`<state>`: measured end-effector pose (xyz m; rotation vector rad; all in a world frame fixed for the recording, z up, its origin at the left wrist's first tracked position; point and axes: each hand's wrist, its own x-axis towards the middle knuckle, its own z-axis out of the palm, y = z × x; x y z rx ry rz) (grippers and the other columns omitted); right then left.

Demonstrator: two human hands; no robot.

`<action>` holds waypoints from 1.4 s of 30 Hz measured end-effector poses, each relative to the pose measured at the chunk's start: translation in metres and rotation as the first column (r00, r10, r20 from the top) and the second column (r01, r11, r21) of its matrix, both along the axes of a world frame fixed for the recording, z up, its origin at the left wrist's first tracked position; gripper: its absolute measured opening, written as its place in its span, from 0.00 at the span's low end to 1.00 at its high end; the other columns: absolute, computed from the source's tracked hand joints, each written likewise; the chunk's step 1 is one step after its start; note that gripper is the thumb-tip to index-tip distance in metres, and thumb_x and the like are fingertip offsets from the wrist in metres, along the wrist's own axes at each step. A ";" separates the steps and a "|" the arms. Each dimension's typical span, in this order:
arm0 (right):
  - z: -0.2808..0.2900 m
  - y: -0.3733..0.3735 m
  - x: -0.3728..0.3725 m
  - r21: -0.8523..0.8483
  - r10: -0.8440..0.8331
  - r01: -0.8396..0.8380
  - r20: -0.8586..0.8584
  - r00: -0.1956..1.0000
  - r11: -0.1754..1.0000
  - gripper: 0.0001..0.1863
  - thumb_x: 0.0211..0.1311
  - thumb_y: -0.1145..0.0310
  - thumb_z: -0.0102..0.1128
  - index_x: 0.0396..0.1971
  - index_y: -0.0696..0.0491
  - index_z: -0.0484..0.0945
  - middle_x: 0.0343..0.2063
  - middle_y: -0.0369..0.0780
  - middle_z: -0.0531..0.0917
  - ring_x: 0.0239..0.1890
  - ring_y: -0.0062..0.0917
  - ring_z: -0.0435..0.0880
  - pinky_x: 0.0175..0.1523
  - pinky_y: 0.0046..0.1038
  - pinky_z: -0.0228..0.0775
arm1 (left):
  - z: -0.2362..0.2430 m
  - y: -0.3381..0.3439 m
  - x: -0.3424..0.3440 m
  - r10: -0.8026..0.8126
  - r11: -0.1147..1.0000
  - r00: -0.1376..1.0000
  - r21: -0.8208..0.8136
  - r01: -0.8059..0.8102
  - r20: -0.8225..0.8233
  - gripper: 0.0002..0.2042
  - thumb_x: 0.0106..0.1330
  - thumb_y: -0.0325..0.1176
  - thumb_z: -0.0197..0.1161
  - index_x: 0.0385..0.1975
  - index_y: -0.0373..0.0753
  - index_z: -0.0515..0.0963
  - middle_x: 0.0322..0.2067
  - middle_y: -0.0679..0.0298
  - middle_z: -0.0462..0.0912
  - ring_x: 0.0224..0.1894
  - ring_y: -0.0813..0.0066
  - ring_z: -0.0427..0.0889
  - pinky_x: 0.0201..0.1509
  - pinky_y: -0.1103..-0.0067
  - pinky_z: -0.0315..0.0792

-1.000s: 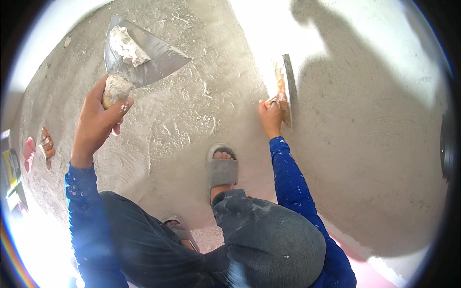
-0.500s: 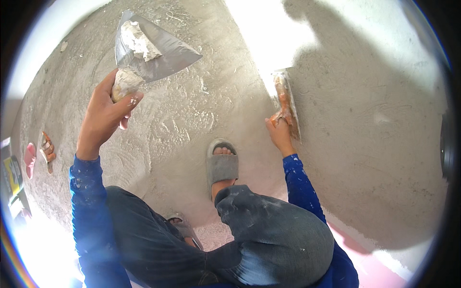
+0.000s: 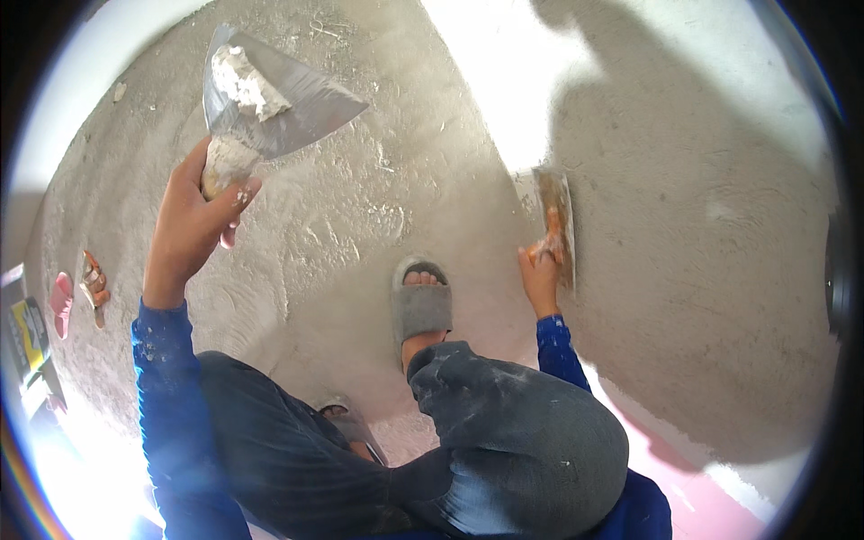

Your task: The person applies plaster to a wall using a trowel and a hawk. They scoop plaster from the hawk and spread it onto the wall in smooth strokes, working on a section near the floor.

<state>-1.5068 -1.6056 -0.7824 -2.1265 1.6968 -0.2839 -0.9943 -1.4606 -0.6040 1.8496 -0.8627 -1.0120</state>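
while the plastering float [image 3: 555, 220] lies flat against the grey wall [image 3: 720, 270], long axis running up from the right hand [image 3: 540, 274], whose fingers clench its handle, the left hand [image 3: 193, 225] grips a mortar-laden hawk [image 3: 270, 99] held well apart, leftward.

Your left hand [image 3: 193, 225] is raised at the upper left of the frame, fingers curled tight in a fist-like grip, forearm bare up to a blue sleeve rolled near the elbow. Your right hand [image 3: 540, 274] sits right of centre, arm stretched out and away from you, fingers closed in a grip, blue sleeve reaching the wrist.
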 end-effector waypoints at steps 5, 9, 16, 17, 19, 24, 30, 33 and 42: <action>0.006 0.022 0.020 0.130 0.022 -0.034 0.093 0.995 0.991 0.20 0.65 0.60 0.65 0.32 0.66 0.79 0.28 0.53 0.82 0.33 0.44 0.83 0.44 0.38 0.74 | 0.007 0.013 0.009 0.008 0.998 1.000 0.064 -0.008 0.004 0.26 0.61 0.36 0.68 0.57 0.30 0.73 0.25 0.69 0.76 0.21 0.85 0.74 0.19 0.84 0.71; -0.021 -0.023 0.083 0.097 0.108 -0.106 -0.016 0.994 0.990 0.22 0.64 0.57 0.63 0.33 0.66 0.80 0.33 0.58 0.83 0.38 0.48 0.84 0.46 0.39 0.75 | 0.013 0.018 0.009 0.004 1.000 1.000 0.016 -0.004 0.000 0.27 0.61 0.36 0.68 0.58 0.30 0.72 0.25 0.69 0.76 0.21 0.85 0.74 0.19 0.84 0.71; -0.040 -0.049 0.103 0.004 0.078 -0.078 -0.123 0.989 0.997 0.23 0.64 0.56 0.63 0.35 0.67 0.80 0.34 0.60 0.84 0.41 0.52 0.84 0.47 0.43 0.75 | 0.018 0.027 0.013 0.057 0.997 0.998 0.049 -0.057 -0.005 0.27 0.61 0.36 0.68 0.58 0.30 0.72 0.25 0.69 0.76 0.20 0.86 0.73 0.18 0.85 0.69; -0.038 -0.048 0.104 -0.013 0.058 -0.060 -0.119 0.991 0.998 0.23 0.64 0.56 0.63 0.34 0.67 0.80 0.34 0.60 0.84 0.40 0.52 0.84 0.47 0.43 0.75 | 0.017 0.028 0.014 0.081 0.995 0.996 0.058 -0.079 -0.029 0.27 0.61 0.35 0.68 0.58 0.30 0.72 0.25 0.69 0.76 0.20 0.86 0.73 0.18 0.85 0.69; -0.031 -0.048 0.107 -0.057 0.030 -0.035 -0.090 0.995 0.998 0.23 0.64 0.55 0.62 0.35 0.66 0.80 0.35 0.58 0.84 0.40 0.51 0.85 0.47 0.43 0.75 | 0.013 0.028 0.015 0.069 0.997 0.998 0.042 -0.069 0.002 0.27 0.61 0.35 0.68 0.59 0.30 0.72 0.25 0.69 0.75 0.20 0.86 0.73 0.17 0.85 0.69; 0.013 -0.042 0.102 -0.140 -0.019 0.032 0.095 0.995 0.990 0.23 0.64 0.55 0.63 0.36 0.66 0.80 0.33 0.54 0.85 0.37 0.48 0.85 0.46 0.42 0.75 | 0.012 0.025 0.012 0.045 0.999 0.999 -0.013 -0.045 -0.006 0.27 0.61 0.35 0.68 0.58 0.30 0.72 0.25 0.70 0.75 0.19 0.86 0.73 0.17 0.85 0.69; 0.047 -0.008 0.067 -0.171 0.009 0.016 0.140 0.990 0.985 0.20 0.64 0.59 0.66 0.36 0.66 0.81 0.31 0.53 0.85 0.35 0.46 0.85 0.45 0.40 0.76 | 0.017 0.021 0.009 -0.008 1.000 1.000 -0.029 0.007 -0.030 0.26 0.61 0.35 0.68 0.58 0.31 0.73 0.25 0.69 0.75 0.20 0.86 0.73 0.18 0.85 0.70; 0.035 0.003 0.050 -0.079 0.086 -0.085 0.001 0.996 0.993 0.20 0.63 0.59 0.66 0.36 0.66 0.81 0.31 0.54 0.85 0.35 0.47 0.85 0.44 0.40 0.76 | 0.018 0.020 0.008 -0.015 0.999 0.999 -0.033 0.014 -0.033 0.26 0.61 0.35 0.68 0.58 0.31 0.73 0.25 0.70 0.75 0.20 0.86 0.73 0.18 0.85 0.70; 0.010 -0.009 0.051 0.023 -0.038 0.038 -0.022 0.999 0.999 0.21 0.64 0.58 0.65 0.35 0.65 0.79 0.31 0.54 0.84 0.38 0.47 0.85 0.44 0.40 0.75 | 0.019 0.019 0.006 -0.050 0.998 0.998 -0.028 0.049 -0.031 0.25 0.62 0.35 0.67 0.57 0.31 0.73 0.23 0.70 0.75 0.19 0.86 0.73 0.18 0.84 0.69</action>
